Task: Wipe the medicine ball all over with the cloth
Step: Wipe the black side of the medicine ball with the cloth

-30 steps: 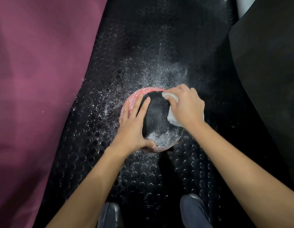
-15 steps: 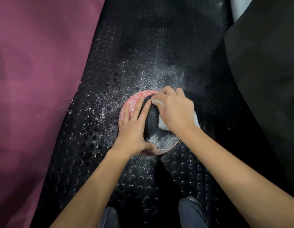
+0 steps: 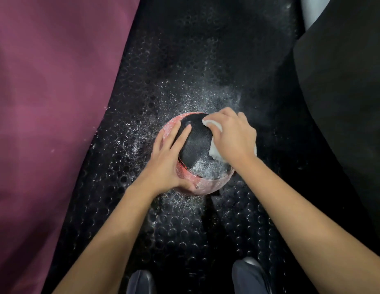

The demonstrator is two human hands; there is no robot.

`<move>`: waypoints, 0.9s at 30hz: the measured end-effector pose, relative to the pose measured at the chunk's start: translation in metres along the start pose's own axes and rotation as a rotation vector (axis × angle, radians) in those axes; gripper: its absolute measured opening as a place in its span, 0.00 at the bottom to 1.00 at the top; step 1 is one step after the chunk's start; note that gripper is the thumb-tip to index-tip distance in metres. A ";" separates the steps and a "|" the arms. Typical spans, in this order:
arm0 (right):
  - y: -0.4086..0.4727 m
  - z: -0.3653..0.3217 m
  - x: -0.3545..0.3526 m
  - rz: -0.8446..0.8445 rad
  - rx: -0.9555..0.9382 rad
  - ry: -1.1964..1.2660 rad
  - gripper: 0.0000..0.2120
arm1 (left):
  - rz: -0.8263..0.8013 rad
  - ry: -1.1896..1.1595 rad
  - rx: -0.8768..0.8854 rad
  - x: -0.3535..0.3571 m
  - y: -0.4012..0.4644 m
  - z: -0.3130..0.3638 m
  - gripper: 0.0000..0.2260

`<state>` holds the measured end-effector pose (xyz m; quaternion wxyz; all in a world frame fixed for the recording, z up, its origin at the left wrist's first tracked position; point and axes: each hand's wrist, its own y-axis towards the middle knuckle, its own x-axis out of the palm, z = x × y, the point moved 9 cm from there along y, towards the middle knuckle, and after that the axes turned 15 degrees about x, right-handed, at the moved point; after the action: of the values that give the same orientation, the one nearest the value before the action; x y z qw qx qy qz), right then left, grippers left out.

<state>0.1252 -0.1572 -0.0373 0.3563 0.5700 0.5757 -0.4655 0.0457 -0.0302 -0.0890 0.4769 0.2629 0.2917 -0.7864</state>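
Medicine ball point(image 3: 196, 148), red/black, dusty: on studded black mat point(image 3: 184, 60). Left hand point(image 3: 167, 161): fingers straight, flat on ball's left side. Right hand point(image 3: 233, 137): curled round white cloth point(image 3: 214, 152), pressing it to ball's right upper side.

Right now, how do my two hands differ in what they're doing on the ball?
The left hand lies with straight fingers spread on the ball; the right hand curls round a white cloth. The left hand holds nothing; the right hand presses the cloth to the ball's right side. Both touch the ball.
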 end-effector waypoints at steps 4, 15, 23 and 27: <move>0.009 -0.012 0.001 0.019 -0.033 -0.100 0.13 | 0.075 -0.018 -0.010 -0.006 0.007 -0.003 0.62; -0.031 -0.029 -0.013 0.363 -0.210 -0.148 0.06 | 0.201 -0.072 -0.084 -0.009 -0.001 -0.014 0.61; -0.054 -0.028 -0.005 0.410 -0.387 -0.151 0.10 | 0.242 -0.104 -0.147 -0.013 0.001 -0.020 0.61; -0.038 -0.030 -0.004 0.428 -0.300 -0.080 0.11 | 0.214 -0.038 -0.193 -0.021 0.012 -0.019 0.60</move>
<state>0.0918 -0.1275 -0.0194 0.5497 0.6007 0.4900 -0.3114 0.0681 -0.0088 -0.0903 0.5865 0.2304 0.3269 -0.7043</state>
